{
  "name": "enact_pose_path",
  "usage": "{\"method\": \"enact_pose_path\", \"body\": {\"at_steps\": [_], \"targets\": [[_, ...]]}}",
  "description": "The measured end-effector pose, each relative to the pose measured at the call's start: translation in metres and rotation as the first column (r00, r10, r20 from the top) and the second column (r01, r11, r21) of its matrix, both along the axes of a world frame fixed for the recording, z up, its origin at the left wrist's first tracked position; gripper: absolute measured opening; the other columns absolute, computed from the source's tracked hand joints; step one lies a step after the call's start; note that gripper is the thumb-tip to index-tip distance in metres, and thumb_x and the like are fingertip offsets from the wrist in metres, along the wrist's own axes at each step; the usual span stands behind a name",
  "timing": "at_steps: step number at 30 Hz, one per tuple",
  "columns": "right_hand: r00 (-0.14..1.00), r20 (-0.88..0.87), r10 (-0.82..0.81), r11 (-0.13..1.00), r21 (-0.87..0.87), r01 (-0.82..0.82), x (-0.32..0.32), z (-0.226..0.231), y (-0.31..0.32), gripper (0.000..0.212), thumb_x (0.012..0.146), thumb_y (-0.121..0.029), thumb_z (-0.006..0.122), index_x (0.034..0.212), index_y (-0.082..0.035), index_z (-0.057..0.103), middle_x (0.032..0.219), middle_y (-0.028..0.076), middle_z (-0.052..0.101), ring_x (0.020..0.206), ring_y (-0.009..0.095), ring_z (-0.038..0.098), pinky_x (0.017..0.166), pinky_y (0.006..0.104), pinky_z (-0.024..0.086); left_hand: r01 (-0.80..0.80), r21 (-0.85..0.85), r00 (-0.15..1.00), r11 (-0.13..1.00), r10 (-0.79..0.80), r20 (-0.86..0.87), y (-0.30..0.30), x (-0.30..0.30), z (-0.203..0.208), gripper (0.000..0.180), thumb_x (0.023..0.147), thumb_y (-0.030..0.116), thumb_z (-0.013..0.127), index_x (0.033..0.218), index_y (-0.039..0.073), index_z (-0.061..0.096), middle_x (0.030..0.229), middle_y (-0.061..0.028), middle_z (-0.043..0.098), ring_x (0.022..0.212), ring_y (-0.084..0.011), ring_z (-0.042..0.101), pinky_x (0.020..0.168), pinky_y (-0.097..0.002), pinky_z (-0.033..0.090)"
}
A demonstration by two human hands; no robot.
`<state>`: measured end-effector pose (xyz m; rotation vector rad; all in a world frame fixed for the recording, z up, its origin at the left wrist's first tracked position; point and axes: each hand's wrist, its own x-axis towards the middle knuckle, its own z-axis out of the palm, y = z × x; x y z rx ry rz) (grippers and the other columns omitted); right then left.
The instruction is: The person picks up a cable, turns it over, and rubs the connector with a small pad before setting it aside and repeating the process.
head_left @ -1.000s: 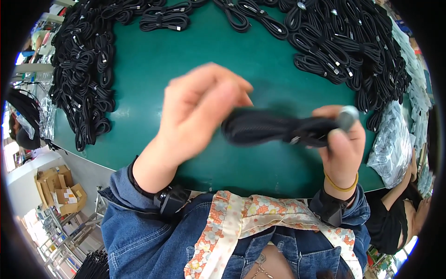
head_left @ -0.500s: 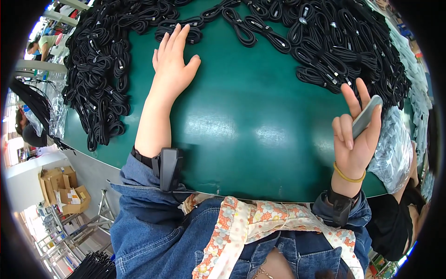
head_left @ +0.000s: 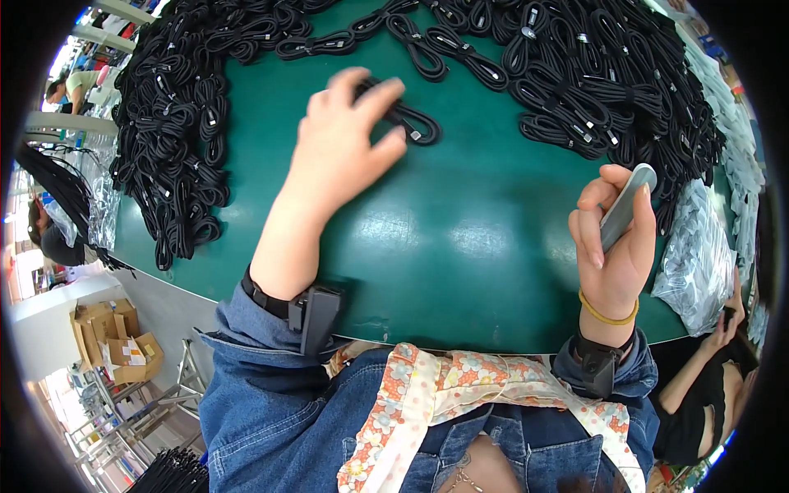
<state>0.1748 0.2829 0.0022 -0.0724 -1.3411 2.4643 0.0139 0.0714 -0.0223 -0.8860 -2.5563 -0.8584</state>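
Observation:
My left hand lies over one coiled black cable on the green table, its fingers curled on the coil. Upright near the table's right side, my right hand grips a small flat grey piece between thumb and fingers. Large heaps of bundled black cables cover the far half of the table and its left side.
Clear plastic bags lie at the table's right edge, beside another person's arm. Other people sit at the left. Cardboard boxes and a metal rack stand on the floor at lower left.
My left hand has drawn back from the far pile toward the middle, now on a single cable coil. The right hand has stayed upright with the grey piece.

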Motion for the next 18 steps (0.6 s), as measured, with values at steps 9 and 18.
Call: {"method": "enact_pose_path", "body": {"at_steps": [9,18], "targets": [[0.955,0.280,-0.097,0.981,0.191,0.044,-0.001,0.007,-0.011,0.023,0.081,-0.011,0.041,0.098,0.003,0.048,0.070,0.010,0.056,0.039,0.002,0.030,0.038,0.0167,0.022,0.314,-0.261,0.945,0.913,-0.273,0.180,0.000,0.018,0.012,0.033,0.053,0.002,0.055,0.086,0.004,0.054,0.088,-0.0072,0.048,0.075,-0.0227,0.048,0.066,-0.0303,0.040],[0.996,0.079,0.049,0.930,0.359,-0.075,0.004,0.005,-0.017,0.040,0.066,0.004,0.054,0.105,0.007,0.045,0.082,0.008,0.054,0.043,0.000,0.032,0.043,0.0144,0.026,0.362,0.486,0.719,0.796,-0.570,0.398,0.008,0.053,0.035,0.033,0.050,0.002,0.058,0.083,0.001,0.053,0.070,-0.0072,0.052,0.058,-0.0166,0.050,0.052,-0.0244,0.040]]}}
